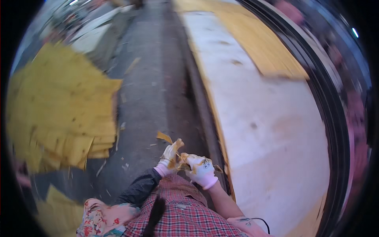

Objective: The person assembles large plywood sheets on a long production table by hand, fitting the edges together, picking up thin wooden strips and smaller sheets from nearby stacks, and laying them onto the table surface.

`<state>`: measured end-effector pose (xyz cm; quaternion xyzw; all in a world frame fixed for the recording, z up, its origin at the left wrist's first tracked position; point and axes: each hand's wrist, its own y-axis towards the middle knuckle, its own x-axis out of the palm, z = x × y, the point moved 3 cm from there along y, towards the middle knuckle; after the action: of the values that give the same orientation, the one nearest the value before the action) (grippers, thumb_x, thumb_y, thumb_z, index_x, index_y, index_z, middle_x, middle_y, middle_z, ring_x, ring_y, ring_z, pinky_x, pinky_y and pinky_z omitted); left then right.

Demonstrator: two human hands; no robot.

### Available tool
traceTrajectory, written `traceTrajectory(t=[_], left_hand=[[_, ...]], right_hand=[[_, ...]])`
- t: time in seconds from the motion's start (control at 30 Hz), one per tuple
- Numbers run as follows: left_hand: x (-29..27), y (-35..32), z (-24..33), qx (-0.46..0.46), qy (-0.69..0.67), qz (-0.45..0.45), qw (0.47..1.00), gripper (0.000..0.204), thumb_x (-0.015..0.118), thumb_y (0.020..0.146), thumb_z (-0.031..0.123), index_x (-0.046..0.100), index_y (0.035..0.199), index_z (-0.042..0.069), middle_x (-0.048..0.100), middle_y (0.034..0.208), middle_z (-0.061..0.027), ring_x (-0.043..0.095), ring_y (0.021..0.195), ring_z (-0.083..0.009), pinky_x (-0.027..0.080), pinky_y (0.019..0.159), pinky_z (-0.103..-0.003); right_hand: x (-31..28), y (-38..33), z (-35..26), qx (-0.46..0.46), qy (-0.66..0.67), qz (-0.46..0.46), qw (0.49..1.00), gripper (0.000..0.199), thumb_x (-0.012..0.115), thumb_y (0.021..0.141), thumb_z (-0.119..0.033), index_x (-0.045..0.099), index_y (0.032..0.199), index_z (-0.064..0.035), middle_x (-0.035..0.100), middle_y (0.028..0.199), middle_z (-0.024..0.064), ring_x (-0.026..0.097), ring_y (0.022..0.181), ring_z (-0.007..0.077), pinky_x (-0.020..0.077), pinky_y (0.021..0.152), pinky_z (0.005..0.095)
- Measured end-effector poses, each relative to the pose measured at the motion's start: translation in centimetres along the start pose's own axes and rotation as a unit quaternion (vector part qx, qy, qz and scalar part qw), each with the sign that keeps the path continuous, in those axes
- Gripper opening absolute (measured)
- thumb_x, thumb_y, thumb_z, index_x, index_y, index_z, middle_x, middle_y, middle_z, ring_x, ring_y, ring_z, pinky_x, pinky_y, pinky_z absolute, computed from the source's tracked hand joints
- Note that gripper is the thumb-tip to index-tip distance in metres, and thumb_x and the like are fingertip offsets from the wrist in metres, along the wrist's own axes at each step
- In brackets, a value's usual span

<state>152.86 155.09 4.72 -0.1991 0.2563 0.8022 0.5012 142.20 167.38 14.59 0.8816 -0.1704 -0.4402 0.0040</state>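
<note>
Both hands wear white work gloves stained brown, and they are close together in front of my waist. My left hand (169, 158) is closed around thin yellow-brown veneer scraps, with a flat veneer piece (164, 137) sticking out beyond it. Beside it, my right hand (203, 169) is also closed on veneer scraps, and a brown end (217, 168) pokes out on its right side. Crumpled bits show between the two hands. Motion blur hides the exact finger positions.
A long stack topped by a pale sheet (272, 130) runs along my right, with yellow veneer (260, 47) over its far part. A black rail (335, 130) borders it. Uneven yellow veneer sheets (63, 106) are piled at left. Scraps litter the dark floor (148, 87).
</note>
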Motion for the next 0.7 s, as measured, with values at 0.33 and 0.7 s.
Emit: traceTrajectory(t=[0.33, 0.7], left_hand=[[-37.1, -18.2, 0.5, -0.242, 0.064, 0.747, 0.616, 0.064, 0.061, 0.083, 0.015, 0.026, 0.135, 0.001, 0.053, 0.07, -0.0006, 0.049, 0.056, -0.0065, 0.044, 0.053, -0.02], [-53.7, -33.7, -12.0, -0.758, 0.265, 0.376, 0.463, 0.054, 0.049, 0.078, 0.055, 0.061, 0.099, 0.007, 0.065, 0.086, -0.0173, 0.063, 0.083, -0.0316, 0.049, 0.075, -0.04]], right_hand=[[12.4, 28.3, -12.5, 0.166, 0.628, -0.14, 0.748, 0.058, 0.04, 0.089, -0.051, 0.061, 0.086, 0.0023, 0.046, 0.047, 0.0038, 0.049, 0.044, 0.0122, 0.0393, 0.038, 0.0253], [38.2, 38.6, -5.0, 0.389, 0.314, -0.437, 0.748, 0.028, 0.061, 0.079, -0.034, 0.057, 0.071, -0.0078, 0.054, 0.06, 0.0037, 0.051, 0.049, 0.0169, 0.0368, 0.041, 0.0295]])
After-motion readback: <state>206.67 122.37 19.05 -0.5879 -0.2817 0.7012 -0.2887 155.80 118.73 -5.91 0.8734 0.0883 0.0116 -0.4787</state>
